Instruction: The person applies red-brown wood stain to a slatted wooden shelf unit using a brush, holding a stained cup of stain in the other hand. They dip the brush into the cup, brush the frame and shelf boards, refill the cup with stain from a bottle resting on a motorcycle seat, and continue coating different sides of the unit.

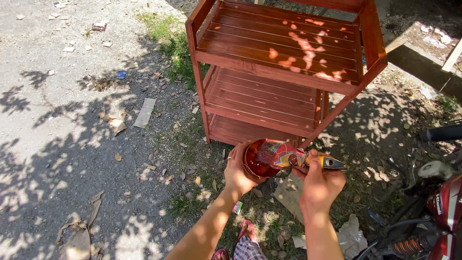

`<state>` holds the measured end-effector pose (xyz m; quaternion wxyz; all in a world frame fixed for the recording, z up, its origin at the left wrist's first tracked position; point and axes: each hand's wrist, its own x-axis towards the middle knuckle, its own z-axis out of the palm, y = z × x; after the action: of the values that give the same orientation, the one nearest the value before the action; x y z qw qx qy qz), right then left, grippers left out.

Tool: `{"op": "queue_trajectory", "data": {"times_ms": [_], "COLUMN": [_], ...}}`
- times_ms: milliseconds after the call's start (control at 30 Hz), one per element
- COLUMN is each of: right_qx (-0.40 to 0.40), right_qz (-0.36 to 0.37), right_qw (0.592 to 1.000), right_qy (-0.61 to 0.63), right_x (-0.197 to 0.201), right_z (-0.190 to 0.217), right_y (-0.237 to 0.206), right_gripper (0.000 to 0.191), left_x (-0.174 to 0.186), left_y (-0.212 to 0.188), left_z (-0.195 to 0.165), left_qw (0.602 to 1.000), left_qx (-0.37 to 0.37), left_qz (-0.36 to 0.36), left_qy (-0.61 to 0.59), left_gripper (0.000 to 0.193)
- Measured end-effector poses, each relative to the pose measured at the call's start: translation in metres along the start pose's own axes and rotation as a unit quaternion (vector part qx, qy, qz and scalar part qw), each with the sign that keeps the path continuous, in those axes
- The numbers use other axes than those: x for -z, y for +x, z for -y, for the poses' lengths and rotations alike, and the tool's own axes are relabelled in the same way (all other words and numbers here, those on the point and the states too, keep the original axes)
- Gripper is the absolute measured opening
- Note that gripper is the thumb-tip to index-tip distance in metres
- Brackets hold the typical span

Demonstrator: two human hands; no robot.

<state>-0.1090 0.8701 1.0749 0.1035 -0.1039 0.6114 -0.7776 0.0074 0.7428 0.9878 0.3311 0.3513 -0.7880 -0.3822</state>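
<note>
A small can [257,159] of dark red stain is held tipped on its side in the air, just in front of the lowest tier of a red-brown wooden shelf [279,72], its open mouth turned toward the camera and showing glossy red liquid inside. A paintbrush [313,161] smeared red and yellow lies across the can's rim, its dark tip pointing right. The left hand [237,171] cups the can from the left and below, fingers curled around its wall, forearm reaching up from the lower edge. The right hand [320,185] is closed around the brush handle, thumb on top, wrist bent slightly inward. The shelf's three slatted tiers carry nothing. Beneath lies dirt ground [72,144] with scraps of cardboard [145,112], and a red motorbike [433,216] stands at the right edge
</note>
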Motion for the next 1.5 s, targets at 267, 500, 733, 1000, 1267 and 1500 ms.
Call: {"op": "queue_trajectory", "data": {"times_ms": [267, 500, 733, 1000, 1267, 1500], "right_qx": [-0.107, 0.017, 0.097, 0.054, 0.019, -0.065], "right_qz": [0.048, 0.340, 0.366, 0.234, 0.081, 0.005], "right_qw": [0.992, 0.935, 0.909, 0.970, 0.994, 0.996], "right_qy": [-0.043, -0.102, -0.176, -0.019, 0.064, 0.056], "right_x": [-0.023, -0.029, -0.040, -0.056, -0.092, -0.117], "right_z": [-0.034, -0.038, -0.050, -0.059, -0.080, -0.068], "right_y": [0.076, 0.129, 0.125, 0.098, 0.062, 0.064], "right_gripper": [0.018, 0.019, 0.017, 0.017, 0.016, 0.012], "left_x": [-0.024, -0.024, -0.026, -0.020, 0.004, 0.002], "left_y": [0.042, 0.064, 0.080, 0.101, 0.125, 0.125], "left_z": [0.001, 0.016, 0.019, 0.009, 0.008, 0.032], "left_qw": [1.000, 1.000, 0.999, 0.999, 0.997, 0.997], "left_qx": [-0.014, 0.005, 0.019, 0.028, 0.068, 0.074], "left_qz": [-0.018, -0.001, -0.014, -0.029, 0.015, 0.035], "left_qy": [0.002, 0.029, 0.038, 0.010, -0.019, 0.016], "left_gripper": [0.111, 0.112, 0.111, 0.108, 0.099, 0.103]}}
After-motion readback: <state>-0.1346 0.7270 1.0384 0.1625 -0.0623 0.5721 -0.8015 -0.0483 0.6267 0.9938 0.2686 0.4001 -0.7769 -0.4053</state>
